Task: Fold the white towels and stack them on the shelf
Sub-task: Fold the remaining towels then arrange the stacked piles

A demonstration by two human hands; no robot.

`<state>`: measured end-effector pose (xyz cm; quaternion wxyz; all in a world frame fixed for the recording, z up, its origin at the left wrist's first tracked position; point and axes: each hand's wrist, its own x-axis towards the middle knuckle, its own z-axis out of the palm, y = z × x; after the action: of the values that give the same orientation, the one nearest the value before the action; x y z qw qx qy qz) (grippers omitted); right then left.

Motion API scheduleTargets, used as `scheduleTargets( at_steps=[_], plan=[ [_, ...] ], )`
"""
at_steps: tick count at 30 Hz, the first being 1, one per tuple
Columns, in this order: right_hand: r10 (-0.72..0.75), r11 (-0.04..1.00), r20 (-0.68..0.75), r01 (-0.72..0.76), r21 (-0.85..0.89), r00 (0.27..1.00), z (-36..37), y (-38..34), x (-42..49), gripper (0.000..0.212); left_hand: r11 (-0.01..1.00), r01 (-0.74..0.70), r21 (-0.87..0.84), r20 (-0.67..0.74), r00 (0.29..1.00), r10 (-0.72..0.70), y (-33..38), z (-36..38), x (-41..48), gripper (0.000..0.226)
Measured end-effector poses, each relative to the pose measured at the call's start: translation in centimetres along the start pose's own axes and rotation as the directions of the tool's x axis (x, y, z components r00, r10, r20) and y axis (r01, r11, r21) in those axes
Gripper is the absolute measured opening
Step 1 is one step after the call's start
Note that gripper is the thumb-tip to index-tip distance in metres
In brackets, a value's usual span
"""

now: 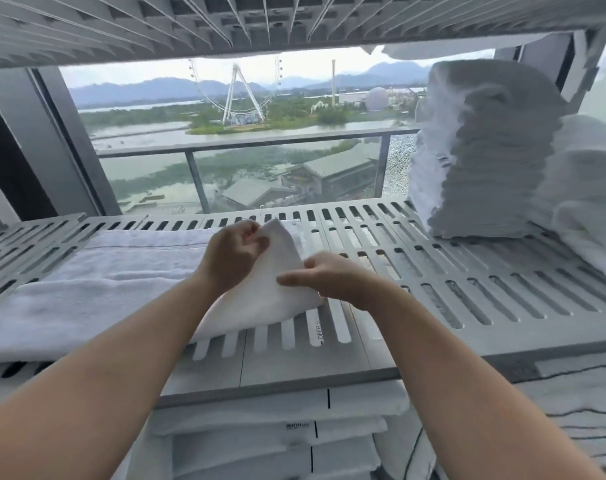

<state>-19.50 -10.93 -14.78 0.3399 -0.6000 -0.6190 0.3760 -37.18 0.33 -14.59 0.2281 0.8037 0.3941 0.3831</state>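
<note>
A small white towel (260, 296) lies partly lifted on the grey slatted shelf (467, 271), its top corner raised. My left hand (234, 256) pinches that raised corner between thumb and curled fingers. My right hand (329, 280) lies on the towel's right edge, its fingers stretched out toward the left. A larger white towel (97, 282) is spread flat on the shelf to the left, under the small one.
A tall stack of folded white towels (488, 147) stands at the shelf's back right, with more towels (585, 202) beside it. Folded towels (277, 431) fill the shelf below. Another slatted shelf (225, 26) hangs close overhead. A window and balcony rail (246, 147) lie behind.
</note>
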Motion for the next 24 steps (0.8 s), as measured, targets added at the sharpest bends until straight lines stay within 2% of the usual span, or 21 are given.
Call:
scheduleTargets(
  at_steps=[2,5,7,9,11,12,13,15,17,19,21,22,24],
  plan=[
    [-0.002,1.0,0.042,0.002,0.007,0.999,-0.3,0.6,-0.5,0.025,0.999,-0.013,0.039,0.028,1.0,0.012,-0.1,0.3,-0.1,0.016],
    [-0.037,0.987,0.102,0.02,0.162,0.994,-0.6,1.2,-1.3,0.031,0.982,-0.079,0.174,0.086,0.994,0.065,-0.1,0.8,-0.8,0.007],
    [-0.05,0.973,0.116,0.022,0.231,0.992,-0.8,1.4,-1.3,0.025,0.949,-0.136,0.284,0.154,0.983,0.095,0.0,1.4,-1.4,0.015],
    [-0.014,0.985,0.035,0.008,0.17,0.999,-1.0,1.1,-1.1,0.022,0.888,-0.262,0.378,0.242,0.954,0.178,0.0,2.0,-1.9,0.03],
    [-0.005,0.998,-0.062,0.009,0.062,0.998,-1.3,1.1,-0.6,0.041,0.825,-0.385,0.414,0.342,0.905,0.251,0.0,2.5,-2.3,0.045],
    [-0.005,0.999,-0.083,0.008,0.032,0.997,-1.4,1.1,-0.4,0.045,0.809,-0.403,0.427,0.377,0.893,0.246,0.0,2.5,-2.4,0.055],
    [-0.006,1.0,-0.112,0.008,0.015,0.994,-1.4,1.1,0.0,0.048,0.807,-0.391,0.444,0.397,0.893,0.214,-0.1,2.6,-2.4,0.064],
    [-0.015,0.998,-0.283,-0.004,-0.064,0.959,-1.4,1.3,1.2,0.051,0.803,-0.325,0.499,0.405,0.907,0.114,-0.2,2.8,-2.3,0.072],
    [-0.052,0.976,-0.445,-0.049,-0.213,0.894,-1.3,1.4,2.7,0.038,0.789,-0.285,0.544,0.432,0.902,0.027,-0.2,3.1,-2.3,0.072],
    [-0.086,0.933,-0.446,-0.085,-0.351,0.891,-0.8,1.4,4.0,0.019,0.797,-0.258,0.546,0.427,0.904,0.0,-0.5,3.1,-2.3,0.065],
    [-0.085,0.896,-0.374,-0.094,-0.434,0.923,-0.1,1.6,5.0,0.014,0.809,-0.156,0.567,0.337,0.94,-0.055,-1.0,2.5,-2.2,0.051],
    [-0.062,0.883,-0.337,-0.106,-0.457,0.939,0.1,1.7,5.3,0.015,0.801,-0.079,0.594,0.289,0.95,-0.121,-1.4,2.0,-2.1,0.048],
    [-0.035,0.851,-0.309,-0.133,-0.508,0.95,0.4,1.7,5.8,0.016,0.761,0.049,0.647,0.279,0.914,-0.296,-1.8,1.1,-2.1,0.054]
  ],
)
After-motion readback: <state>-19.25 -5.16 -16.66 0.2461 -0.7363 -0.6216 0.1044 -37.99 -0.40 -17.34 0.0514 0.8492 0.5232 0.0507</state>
